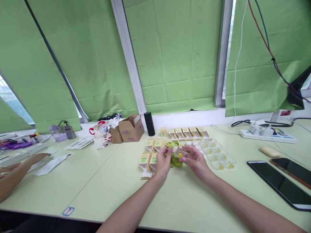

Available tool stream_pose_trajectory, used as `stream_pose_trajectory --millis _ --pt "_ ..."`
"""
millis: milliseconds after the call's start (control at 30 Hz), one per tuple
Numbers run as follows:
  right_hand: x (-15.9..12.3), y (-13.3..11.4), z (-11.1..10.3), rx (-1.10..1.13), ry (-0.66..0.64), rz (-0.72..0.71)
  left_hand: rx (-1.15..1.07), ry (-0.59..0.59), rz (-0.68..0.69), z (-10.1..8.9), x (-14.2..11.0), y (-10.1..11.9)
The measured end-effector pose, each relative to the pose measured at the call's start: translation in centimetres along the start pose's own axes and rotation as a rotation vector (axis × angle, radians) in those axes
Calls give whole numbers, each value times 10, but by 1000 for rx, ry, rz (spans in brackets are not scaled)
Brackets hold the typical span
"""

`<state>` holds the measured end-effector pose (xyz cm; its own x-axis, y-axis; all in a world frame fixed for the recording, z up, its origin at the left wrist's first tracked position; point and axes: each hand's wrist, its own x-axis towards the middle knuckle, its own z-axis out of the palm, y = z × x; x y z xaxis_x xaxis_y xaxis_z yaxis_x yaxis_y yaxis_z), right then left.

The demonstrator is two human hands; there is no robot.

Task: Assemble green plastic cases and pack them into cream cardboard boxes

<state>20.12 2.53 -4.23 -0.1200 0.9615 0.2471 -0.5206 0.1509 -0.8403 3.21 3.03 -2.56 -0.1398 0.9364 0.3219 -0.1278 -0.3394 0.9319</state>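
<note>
Over the table's middle, my left hand (163,161) is closed on a small green case (172,145) with a white part at its end. My right hand (196,161) pinches a clear plastic shell (180,153) with a yellow spot inside. The two pieces are close together; whether they touch, I cannot tell. Beneath them lie several more green cases (178,162), partly hidden by my hands. Right of my right hand, several clear shells with yellow spots (220,156) form rows. Small open cardboard boxes (145,161) with green labels stand to the left, and more boxes (187,133) line the back.
A brown carton (131,131) and black cylinder (149,124) stand at the back. On the right are a power strip (274,136) with cables, and two phones (279,181) (295,170). Another person's arm (21,171) reaches in from the left, near white trays.
</note>
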Motion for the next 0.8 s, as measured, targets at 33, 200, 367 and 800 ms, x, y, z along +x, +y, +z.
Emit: stream_pose_trajectory --millis 33,200,367,800 --pt "0 1 0 6 -6 1 -3 -2 -1 0 0 0" --pt "1 3 -1 17 -28 10 -1 -11 -15 1 0 -3" --pt "-1 1 2 19 -25 21 -20 6 -47 0 1 -8" --pt "-5 -4 2 -9 -33 33 -31 -56 -45 -2 1 -14"
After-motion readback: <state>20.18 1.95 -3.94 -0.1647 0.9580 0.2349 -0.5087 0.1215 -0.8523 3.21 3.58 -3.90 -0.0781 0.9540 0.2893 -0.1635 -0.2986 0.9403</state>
